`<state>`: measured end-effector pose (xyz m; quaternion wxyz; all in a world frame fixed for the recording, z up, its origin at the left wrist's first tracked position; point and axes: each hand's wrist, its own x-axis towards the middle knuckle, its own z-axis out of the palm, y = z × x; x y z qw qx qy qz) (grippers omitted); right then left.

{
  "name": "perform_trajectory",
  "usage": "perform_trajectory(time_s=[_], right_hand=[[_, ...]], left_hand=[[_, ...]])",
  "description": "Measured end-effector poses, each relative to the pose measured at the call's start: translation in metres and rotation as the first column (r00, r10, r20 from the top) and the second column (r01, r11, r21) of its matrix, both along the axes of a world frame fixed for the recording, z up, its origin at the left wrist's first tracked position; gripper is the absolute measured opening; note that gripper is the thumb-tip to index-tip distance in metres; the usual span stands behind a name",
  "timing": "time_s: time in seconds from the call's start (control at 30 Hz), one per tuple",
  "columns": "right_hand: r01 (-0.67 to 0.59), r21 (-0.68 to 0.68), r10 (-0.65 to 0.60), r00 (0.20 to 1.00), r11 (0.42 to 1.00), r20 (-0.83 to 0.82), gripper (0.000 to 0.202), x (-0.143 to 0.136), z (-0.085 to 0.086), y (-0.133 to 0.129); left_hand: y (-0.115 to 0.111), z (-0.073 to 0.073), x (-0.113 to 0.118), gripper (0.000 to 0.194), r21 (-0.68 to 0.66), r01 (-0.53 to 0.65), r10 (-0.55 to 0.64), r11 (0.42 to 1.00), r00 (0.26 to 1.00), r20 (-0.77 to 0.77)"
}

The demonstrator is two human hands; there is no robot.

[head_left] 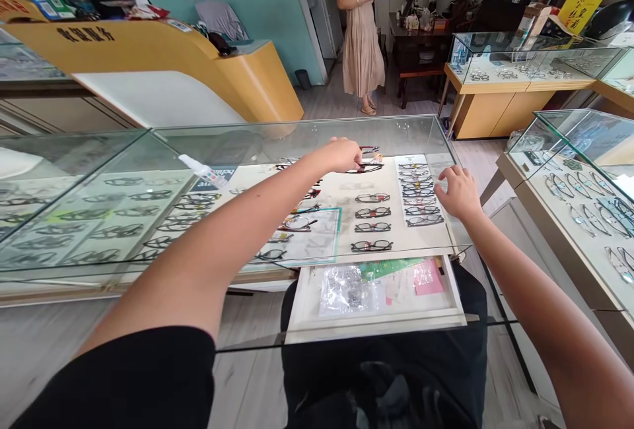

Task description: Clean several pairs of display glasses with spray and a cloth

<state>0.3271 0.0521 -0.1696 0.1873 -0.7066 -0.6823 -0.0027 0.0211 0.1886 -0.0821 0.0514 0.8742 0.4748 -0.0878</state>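
Observation:
My left hand (343, 155) reaches over the display case (317, 127), with its fingers closed at the left end of dark-framed eyeglasses (371, 167). Whether these glasses touch the surface below, I cannot tell. Nearer to me, a column of eyeglasses (372, 227) lies folded on the pale shelf. My right hand (458, 193) is at the case's right end with its fingers apart and bent, holding nothing. Beside it a white strip (403, 164) bears a dense row of eyeglasses (419, 193).
An open drawer (307, 320) at my lap holds clear plastic bags (347, 289) and a pink paper (428, 277). A small white bottle (203, 170) lies left of my arm. More glass cases (569, 178) stand at right. A person (364, 33) stands beyond.

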Motion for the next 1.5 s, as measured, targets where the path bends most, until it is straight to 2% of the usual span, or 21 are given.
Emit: perform_trajectory(time_s=[0.1, 0.2, 0.27, 0.33, 0.43, 0.53, 0.63, 0.7, 0.77, 0.83, 0.93, 1.0, 1.13, 1.27, 1.5], right_hand=[[-0.004, 0.014, 0.004, 1.0, 1.0, 0.0, 0.023, 0.0, 0.0, 0.0], [-0.011, 0.025, 0.012, 1.0, 1.0, -0.006, 0.023, 0.001, -0.001, 0.0], [-0.013, 0.024, 0.013, 1.0, 1.0, -0.01, 0.024, 0.001, -0.002, 0.0], [-0.008, 0.024, 0.008, 1.0, 1.0, -0.013, 0.025, 0.002, -0.002, 0.0], [-0.007, 0.032, 0.007, 1.0, 0.999, -0.013, 0.024, 0.003, -0.003, 0.001], [-0.013, 0.037, 0.013, 1.0, 0.999, -0.01, 0.023, 0.004, -0.004, 0.001], [-0.009, 0.033, 0.009, 1.0, 0.999, -0.005, 0.022, 0.004, -0.002, 0.001], [-0.005, 0.025, 0.005, 1.0, 1.0, 0.001, 0.022, 0.003, -0.001, 0.0], [-0.001, 0.009, 0.001, 1.0, 1.0, 0.01, 0.023, 0.002, 0.002, -0.001], [0.002, -0.007, -0.002, 1.0, 1.0, 0.018, 0.024, 0.001, 0.004, -0.003], [0.005, -0.021, -0.005, 1.0, 1.0, 0.027, 0.025, 0.0, 0.007, -0.005], [0.005, -0.022, -0.005, 1.0, 1.0, 0.03, 0.025, 0.0, 0.007, -0.006], [0.005, -0.013, -0.005, 1.0, 1.0, 0.026, 0.023, -0.001, 0.006, -0.008], [-0.006, 0.031, 0.006, 1.0, 1.0, 0.0, 0.021, 0.0, 0.002, -0.011], [0.001, 0.033, -0.002, 1.0, 0.999, 0.023, 0.02, -0.001, 0.003, -0.02]], left_hand=[[-0.04, 0.027, -0.006, 0.033, -0.05, 0.029, -0.028, 0.998, 1.0, 0.011], [-0.097, 0.053, -0.012, 0.036, -0.235, 0.13, -0.102, 0.963, 0.987, 0.125], [-0.137, 0.062, -0.014, 0.036, -0.409, 0.215, -0.128, 0.887, 0.965, 0.229], [-0.174, 0.063, -0.013, 0.032, -0.549, 0.282, -0.121, 0.787, 0.943, 0.31], [-0.213, 0.048, -0.01, 0.021, -0.636, 0.353, -0.138, 0.686, 0.922, 0.363], [-0.233, 0.021, -0.005, 0.016, -0.676, 0.373, -0.179, 0.636, 0.923, 0.341], [-0.243, -0.016, 0.002, 0.02, -0.679, 0.359, -0.21, 0.64, 0.932, 0.295], [-0.246, -0.044, 0.007, 0.02, -0.627, 0.342, -0.213, 0.7, 0.938, 0.273], [-0.245, -0.072, 0.013, 0.018, -0.585, 0.301, -0.194, 0.753, 0.951, 0.24], [-0.237, -0.098, 0.02, 0.017, -0.503, 0.218, -0.135, 0.836, 0.971, 0.197], [-0.21, -0.128, 0.027, 0.025, -0.32, 0.047, 0.001, 0.946, 0.989, 0.149], [-0.184, -0.143, 0.028, 0.029, -0.205, -0.056, 0.086, 0.977, 0.986, 0.141], [-0.134, -0.164, 0.023, 0.035, -0.028, -0.18, 0.182, 0.983, 0.967, 0.177], [-0.099, -0.178, 0.016, 0.039, 0.052, -0.289, 0.274, 0.956, 0.941, 0.201], [-0.04, -0.185, 0.013, 0.043, 0.103, -0.374, 0.345, 0.922, 0.912, 0.22]])
